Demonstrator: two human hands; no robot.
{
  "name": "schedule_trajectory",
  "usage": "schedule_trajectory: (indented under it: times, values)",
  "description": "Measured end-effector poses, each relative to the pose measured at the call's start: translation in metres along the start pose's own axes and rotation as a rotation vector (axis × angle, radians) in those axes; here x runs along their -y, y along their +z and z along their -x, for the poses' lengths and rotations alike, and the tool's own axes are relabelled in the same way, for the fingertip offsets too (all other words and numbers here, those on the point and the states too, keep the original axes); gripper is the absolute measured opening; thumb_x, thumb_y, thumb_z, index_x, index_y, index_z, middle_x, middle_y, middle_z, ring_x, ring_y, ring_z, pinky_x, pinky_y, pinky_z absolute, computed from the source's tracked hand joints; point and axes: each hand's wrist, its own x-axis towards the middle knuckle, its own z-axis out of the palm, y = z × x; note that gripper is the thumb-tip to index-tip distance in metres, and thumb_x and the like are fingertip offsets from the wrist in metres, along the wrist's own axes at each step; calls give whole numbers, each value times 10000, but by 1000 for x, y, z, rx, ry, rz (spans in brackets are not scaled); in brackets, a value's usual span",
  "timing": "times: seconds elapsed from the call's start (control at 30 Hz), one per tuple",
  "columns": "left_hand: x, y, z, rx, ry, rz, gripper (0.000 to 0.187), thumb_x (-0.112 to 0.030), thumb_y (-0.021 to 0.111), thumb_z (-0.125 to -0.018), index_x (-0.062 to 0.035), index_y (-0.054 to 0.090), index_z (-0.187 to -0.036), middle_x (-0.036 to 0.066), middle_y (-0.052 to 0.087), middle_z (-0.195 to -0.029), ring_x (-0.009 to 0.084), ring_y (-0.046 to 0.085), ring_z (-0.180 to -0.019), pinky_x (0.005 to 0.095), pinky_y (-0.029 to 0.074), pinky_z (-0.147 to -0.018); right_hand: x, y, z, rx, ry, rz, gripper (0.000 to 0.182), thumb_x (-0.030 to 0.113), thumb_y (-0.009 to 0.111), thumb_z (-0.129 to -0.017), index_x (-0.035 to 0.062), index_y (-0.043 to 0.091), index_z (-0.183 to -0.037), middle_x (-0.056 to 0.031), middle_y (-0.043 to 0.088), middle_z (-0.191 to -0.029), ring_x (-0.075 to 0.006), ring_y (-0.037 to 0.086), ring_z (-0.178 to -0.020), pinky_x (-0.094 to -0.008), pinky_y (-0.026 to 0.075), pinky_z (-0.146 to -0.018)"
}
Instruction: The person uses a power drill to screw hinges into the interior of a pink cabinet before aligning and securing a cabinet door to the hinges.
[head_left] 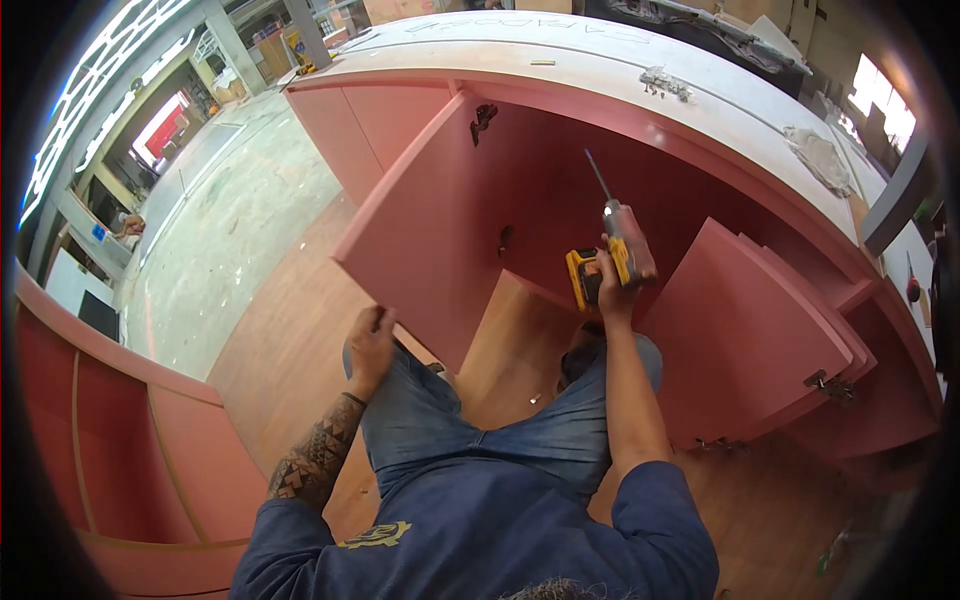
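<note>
My right hand (617, 292) is wrapped round the grip of a yellow and black cordless drill (630, 245). Its long thin bit (598, 175) points up and away, towards the inside of a pink cabinet (560, 150). My left hand (371, 352) is closed beside the lower edge of the open left cabinet door (420, 220); a small dark spot shows between the fingers, but what it is I cannot make out. On that door's inner face sit an upper hinge (483, 122) and a lower hinge (506, 240).
More pink doors (745, 330) stand open on the right, with a hinge (830, 385) at the edge. Loose hardware (665, 84) and a crumpled plastic bag (818, 158) lie on the white cabinet top (480, 38). Another pink cabinet (130, 440) stands at left.
</note>
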Motion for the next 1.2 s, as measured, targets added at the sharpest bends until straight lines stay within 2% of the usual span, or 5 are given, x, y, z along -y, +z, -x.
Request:
schedule_trajectory:
  times: [0.13, 0.23, 0.47, 0.63, 1.2]
  values:
    - [-37, 23, 15, 413, 170, 133, 255, -100, 703, -999, 5, 668, -1229, 173, 716, -1064, 254, 740, -956, 370, 590, -821, 60, -21, 53, -60, 61, -89, 305, 66, 591, -987, -60, 636, -1261, -131, 711, -1228, -203, 675, -1087, -367, 538, -970]
    - [-53, 56, 13, 662, 222, 357, 601, -122, 694, -1012, -55, 453, -1558, 203, 610, -1325, 280, 723, -1050, 369, 588, -899, 94, -56, 84, -108, 109, -179, 404, 117, 584, -954, -67, 569, -1313, -105, 661, -1037, -180, 618, -972, -348, 513, -905]
    - [-96, 138, -5, 886, 373, 328, 842, -232, 705, -993, -58, 222, -1660, 276, 522, -1387, 388, 669, -1142, 450, 555, -989, 221, -143, 114, -60, -8, -582, 512, 174, 611, -926, -34, 507, -1383, -67, 549, -858, -181, 517, -847, -350, 460, -846]
    - [-106, 202, -6, 912, 526, 286, 979, -282, 673, -997, -16, 17, -1671, 318, 506, -1393, 499, 632, -1153, 512, 535, -996, 291, -164, 123, -84, 18, -480, 393, 251, 632, -946, 61, 565, -1283, -15, 502, -772, -162, 492, -780, -337, 449, -757]
    - [-151, 315, -76, 954, 446, 181, 853, -300, 629, -1003, -185, 148, -1698, 292, 440, -1491, 461, 575, -1266, 581, 458, -1080, 178, -135, 190, -233, 711, -928, 386, 270, 714, -860, 106, 598, -1191, -8, 514, -705, -164, 497, -687, -331, 463, -671]
